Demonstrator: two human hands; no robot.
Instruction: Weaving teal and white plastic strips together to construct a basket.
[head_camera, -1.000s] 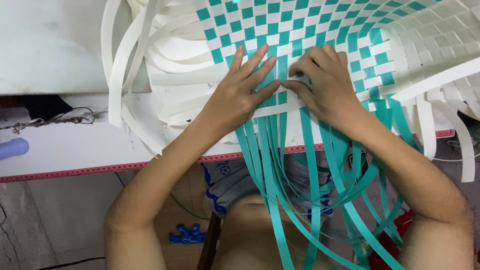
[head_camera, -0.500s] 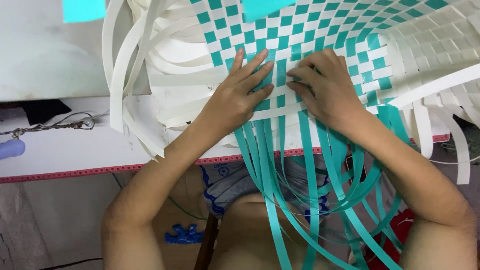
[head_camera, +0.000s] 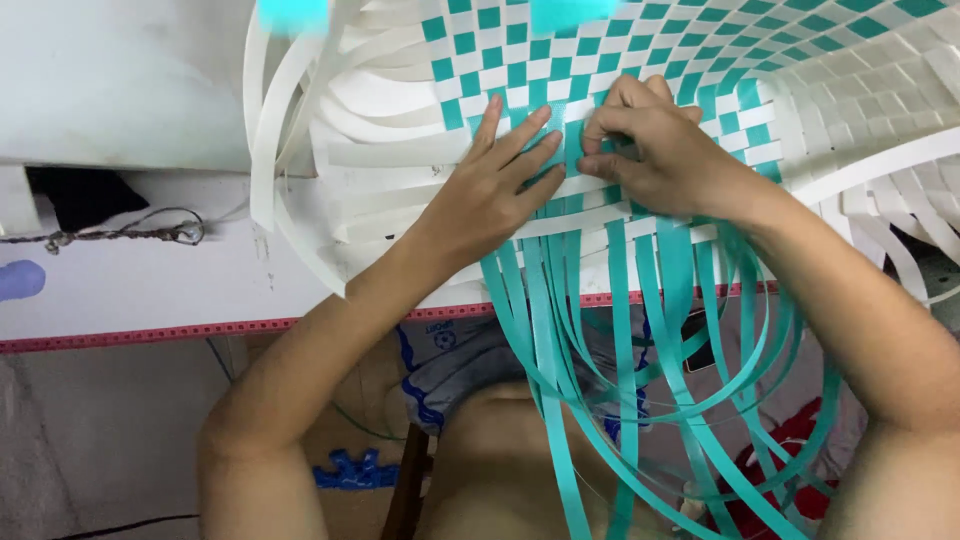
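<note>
A half-woven basket (head_camera: 640, 60) of teal and white plastic strips lies on a white table (head_camera: 150, 290). My left hand (head_camera: 495, 185) presses flat on the checkered weave, fingers spread. Just to its right, my right hand (head_camera: 650, 150) pinches a teal strip (head_camera: 572, 150) at the weave's lower edge with its fingers curled. Several loose teal strips (head_camera: 620, 370) hang from the weave over the table edge toward my lap. Loose white strips (head_camera: 300, 150) curl out on the left side.
A red measuring tape (head_camera: 150, 333) runs along the table's front edge. A twisted cord (head_camera: 120, 235) lies on the table at left, beside a bluish object (head_camera: 20, 280). Below the table are a blue plastic piece (head_camera: 355, 468) and red fabric (head_camera: 800, 450).
Both hands have shifted slightly up the weave. My right hand's fingers have curled tighter onto the teal strip, while the left hand stays flat.
</note>
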